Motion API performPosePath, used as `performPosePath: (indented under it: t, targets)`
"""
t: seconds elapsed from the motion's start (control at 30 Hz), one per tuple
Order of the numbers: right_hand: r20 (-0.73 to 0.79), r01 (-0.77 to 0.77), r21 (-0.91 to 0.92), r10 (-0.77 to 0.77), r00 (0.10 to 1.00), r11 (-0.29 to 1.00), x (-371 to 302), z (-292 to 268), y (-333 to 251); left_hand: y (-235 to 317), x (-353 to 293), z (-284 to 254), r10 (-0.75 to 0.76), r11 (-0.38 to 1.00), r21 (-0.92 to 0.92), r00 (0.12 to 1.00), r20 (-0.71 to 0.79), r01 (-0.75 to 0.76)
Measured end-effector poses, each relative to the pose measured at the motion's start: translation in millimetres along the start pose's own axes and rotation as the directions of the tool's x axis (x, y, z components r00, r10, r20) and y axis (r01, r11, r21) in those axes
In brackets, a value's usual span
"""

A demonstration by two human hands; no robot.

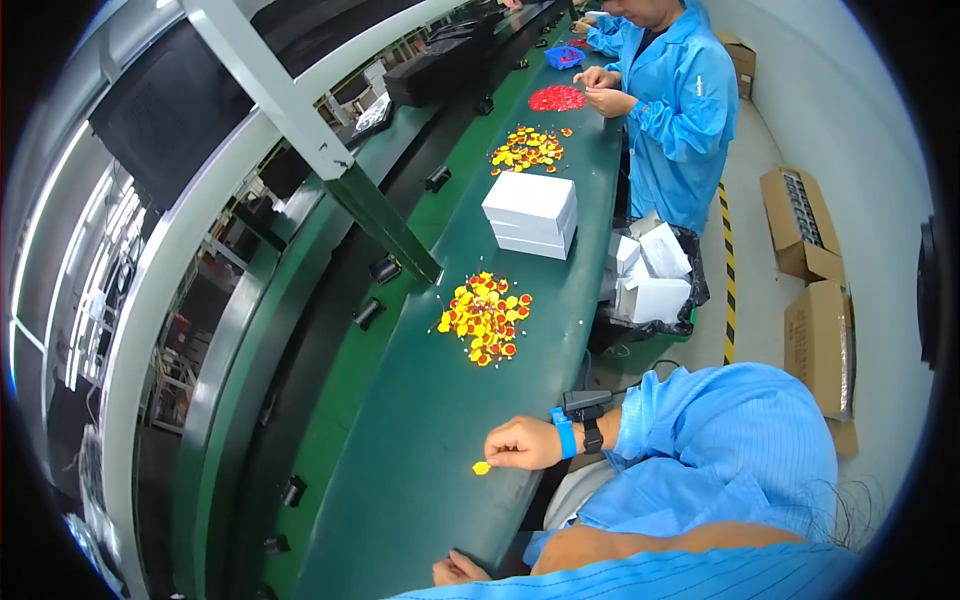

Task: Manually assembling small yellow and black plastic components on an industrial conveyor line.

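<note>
The yellow piece (pixel 481 468) is at the fingertips of the person's right hand (pixel 526 442), low over or on the green work surface (pixel 400 480); contact with the surface cannot be confirmed. The fingers of this hand are curled and drawn together, the thumb low; whether they pinch the piece or only touch it cannot be told. A blue band (pixel 565 432) and a black strap (pixel 592 435) encircle the wrist.

The left hand (pixel 460 570) is at the lower edge, nearest the same surface, partly hidden by a sleeve. Its fingers are bent; whether they grip anything cannot be told.

Beyond the right hand lies a loose heap of yellow and red pieces (pixel 485 318). Farther along stand stacked white boxes (pixel 530 215), then a second yellow and red heap (pixel 527 150), a pile of red pieces (pixel 556 98) and a blue basket (pixel 565 57).

A co-worker (pixel 680 110) in a blue coat stands beside the red pile, hands close together. Between the two people, a black-lined bin (pixel 690 300) holds white cartons (pixel 662 252). Cardboard boxes (pixel 815 335) stand along the wall.
</note>
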State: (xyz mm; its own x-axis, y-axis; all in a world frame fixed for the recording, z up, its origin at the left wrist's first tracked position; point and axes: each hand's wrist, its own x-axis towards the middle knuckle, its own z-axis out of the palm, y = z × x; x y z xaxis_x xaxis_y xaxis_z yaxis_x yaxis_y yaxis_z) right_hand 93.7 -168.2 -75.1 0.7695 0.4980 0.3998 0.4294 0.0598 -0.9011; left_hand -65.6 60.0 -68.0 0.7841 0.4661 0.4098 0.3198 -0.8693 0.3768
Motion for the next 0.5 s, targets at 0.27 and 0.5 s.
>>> performPosePath:
  t: [0.27, 0.5]
  targets:
    - [0.050, 0.047, -0.021, -0.045, 0.998, 0.999, -1.4, 2.3, -3.1, 22.7, -6.0, -5.1, -0.044, 0.997, -0.069, 0.995, -0.088, 0.038]
    - [0.054, 0.038, -0.033, -0.036, 0.998, 0.999, -0.8, 5.7, -1.7, 15.4, -6.9, 3.6, -0.059, 0.994, -0.093, 0.992, -0.110, 0.048]
